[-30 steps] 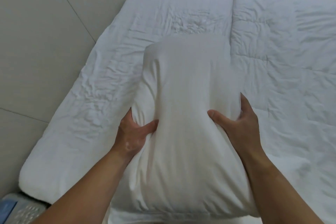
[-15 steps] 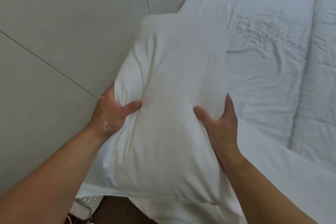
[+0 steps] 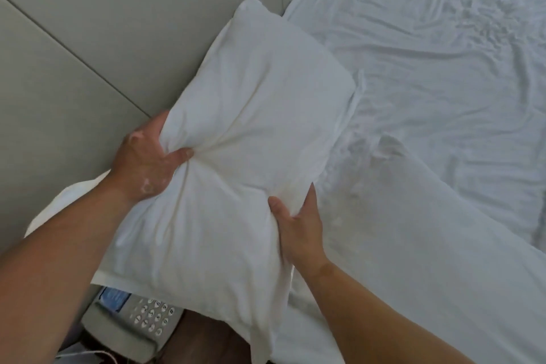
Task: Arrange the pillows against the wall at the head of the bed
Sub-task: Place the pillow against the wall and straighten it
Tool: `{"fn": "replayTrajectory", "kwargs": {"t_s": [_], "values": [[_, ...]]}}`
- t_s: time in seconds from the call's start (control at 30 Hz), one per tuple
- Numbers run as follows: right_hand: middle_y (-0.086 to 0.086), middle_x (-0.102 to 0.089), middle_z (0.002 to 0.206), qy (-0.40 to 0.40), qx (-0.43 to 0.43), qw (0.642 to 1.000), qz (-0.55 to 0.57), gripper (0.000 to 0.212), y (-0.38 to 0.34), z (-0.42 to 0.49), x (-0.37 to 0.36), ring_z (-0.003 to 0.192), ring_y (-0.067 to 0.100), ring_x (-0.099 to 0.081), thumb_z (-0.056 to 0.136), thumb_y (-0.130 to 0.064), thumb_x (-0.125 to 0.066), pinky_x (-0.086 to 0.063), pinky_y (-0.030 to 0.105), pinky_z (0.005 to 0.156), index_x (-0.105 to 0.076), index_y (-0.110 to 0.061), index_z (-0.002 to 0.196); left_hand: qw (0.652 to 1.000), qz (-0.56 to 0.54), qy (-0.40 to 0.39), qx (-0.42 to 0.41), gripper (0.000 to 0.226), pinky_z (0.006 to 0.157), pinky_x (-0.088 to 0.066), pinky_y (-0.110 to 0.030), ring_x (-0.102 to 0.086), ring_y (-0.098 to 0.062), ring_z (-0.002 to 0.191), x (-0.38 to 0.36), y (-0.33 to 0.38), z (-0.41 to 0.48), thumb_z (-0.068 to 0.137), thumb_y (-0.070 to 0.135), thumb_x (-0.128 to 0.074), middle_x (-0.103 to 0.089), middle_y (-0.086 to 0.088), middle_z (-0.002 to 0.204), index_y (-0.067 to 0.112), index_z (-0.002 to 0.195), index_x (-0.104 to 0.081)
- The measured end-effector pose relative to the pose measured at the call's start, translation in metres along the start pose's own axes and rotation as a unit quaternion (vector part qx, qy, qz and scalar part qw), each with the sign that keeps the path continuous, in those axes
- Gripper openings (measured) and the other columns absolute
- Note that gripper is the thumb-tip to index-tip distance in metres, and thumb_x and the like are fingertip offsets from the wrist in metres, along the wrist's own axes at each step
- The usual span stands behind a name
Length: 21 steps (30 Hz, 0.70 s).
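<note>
Head view: pillow (image 3: 236, 133) has swung closer to the wall (image 3: 88, 38).

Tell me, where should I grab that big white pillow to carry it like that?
Grab the pillow by its two long side edges near the middle, one hand from each side. It is soft and floppy, so pinch a fold of cloth. Here the left hand bunches the wall-side edge and the right hand squeezes the bed-side edge.

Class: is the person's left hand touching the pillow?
Touching. The head view shows the left hand pinching the pillow, fabric bunching at its thumb.
</note>
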State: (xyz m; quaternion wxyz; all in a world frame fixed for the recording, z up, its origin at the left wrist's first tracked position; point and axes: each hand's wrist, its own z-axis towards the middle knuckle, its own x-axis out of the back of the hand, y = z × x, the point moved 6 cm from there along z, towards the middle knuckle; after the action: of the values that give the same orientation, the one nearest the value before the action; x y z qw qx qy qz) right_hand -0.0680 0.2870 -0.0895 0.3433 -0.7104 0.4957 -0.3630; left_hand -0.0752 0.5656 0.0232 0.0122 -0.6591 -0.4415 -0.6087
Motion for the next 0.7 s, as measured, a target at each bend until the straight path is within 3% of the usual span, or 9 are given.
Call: {"fn": "replayTrajectory", "kwargs": {"t_s": [0.17,0.23,0.33,0.4,0.47,0.57,0.63,0.7], "values": [[-0.019,-0.055,0.124,-0.05,-0.092,0.992,-0.068,0.081,0.049,0.021,-0.045,0.118,0.01,-0.058,0.088,-0.042,-0.074,-0.038,0.022,0.098,-0.031,-0.03,0.155,0.998,0.033,-0.015,0.049,0.071,0.103,-0.045,-0.044,-0.059,-0.048,0.128,-0.031,-0.055,0.011,0.092,0.019,-0.078,-0.065,-0.025,0.141,0.017,0.156,-0.047],[-0.012,-0.063,0.126,-0.061,-0.1,0.986,-0.117,0.074,0.06,0.027,-0.054,0.118,0.016,-0.063,0.084,-0.049,-0.074,-0.044,0.026,0.097,-0.039,-0.03,0.146,0.997,0.016,-0.016,0.074,0.071,0.099,-0.043,-0.039,-0.058,-0.046,0.13,-0.04,-0.075,0.012,0.092,0.015,-0.078,-0.064,-0.023,0.144,0.016,0.156,-0.046],[-0.014,-0.064,0.101,-0.082,-0.102,0.97,-0.207,0.053,0.056,0.036,-0.052,0.098,0.017,-0.063,0.082,-0.054,-0.074,-0.044,0.028,0.085,-0.048,-0.026,0.119,0.995,-0.03,-0.01,0.092,0.073,0.094,-0.037,-0.028,-0.057,-0.04,0.133,-0.047,-0.097,0.016,0.091,0.012,-0.079,-0.062,-0.016,0.147,0.016,0.156,-0.046],[-0.012,-0.065,0.094,-0.104,-0.097,0.95,-0.279,0.053,0.045,0.04,-0.043,0.095,0.02,-0.062,0.078,-0.06,-0.074,-0.047,0.032,0.081,-0.052,-0.023,0.109,0.994,-0.043,-0.021,0.094,0.077,0.097,-0.036,-0.027,-0.057,-0.036,0.134,-0.049,-0.108,0.019,0.089,0.015,-0.081,-0.061,-0.012,0.148,0.02,0.157,-0.044],[-0.005,-0.072,0.107,-0.135,-0.078,0.917,-0.367,0.061,0.026,0.044,-0.031,0.106,0.023,-0.066,0.075,-0.066,-0.073,-0.051,0.033,0.086,-0.062,-0.022,0.115,0.993,-0.048,-0.041,0.099,0.084,0.099,-0.039,-0.03,-0.057,-0.035,0.134,-0.049,-0.115,0.021,0.088,0.021,-0.083,-0.06,-0.009,0.149,0.025,0.159,-0.04],[-0.003,-0.07,0.126,-0.177,-0.026,0.828,-0.531,0.066,-0.021,0.057,-0.017,0.121,0.022,-0.061,0.079,-0.067,-0.069,-0.05,0.034,0.093,-0.068,-0.021,0.126,0.988,-0.052,-0.078,0.119,0.091,0.108,-0.045,-0.038,-0.057,-0.035,0.135,-0.043,-0.123,0.017,0.084,0.032,-0.086,-0.06,-0.008,0.15,0.029,0.16,-0.035],[-0.003,-0.069,0.127,-0.174,0.035,0.783,-0.596,0.064,-0.065,0.074,-0.02,0.122,0.021,-0.06,0.079,-0.067,-0.068,-0.051,0.038,0.098,-0.068,-0.024,0.127,0.984,-0.054,-0.106,0.136,0.092,0.111,-0.046,-0.042,-0.057,-0.034,0.136,-0.038,-0.13,0.013,0.085,0.042,-0.083,-0.06,-0.007,0.15,0.029,0.161,-0.033],[-0.001,-0.07,0.123,-0.163,0.119,0.764,-0.613,0.059,-0.112,0.095,-0.037,0.117,0.022,-0.062,0.078,-0.062,-0.072,-0.051,0.039,0.098,-0.068,-0.027,0.126,0.979,-0.047,-0.136,0.147,0.093,0.111,-0.045,-0.04,-0.056,-0.032,0.138,-0.035,-0.137,0.01,0.086,0.05,-0.079,-0.058,-0.007,0.153,0.026,0.162,-0.031]]}}
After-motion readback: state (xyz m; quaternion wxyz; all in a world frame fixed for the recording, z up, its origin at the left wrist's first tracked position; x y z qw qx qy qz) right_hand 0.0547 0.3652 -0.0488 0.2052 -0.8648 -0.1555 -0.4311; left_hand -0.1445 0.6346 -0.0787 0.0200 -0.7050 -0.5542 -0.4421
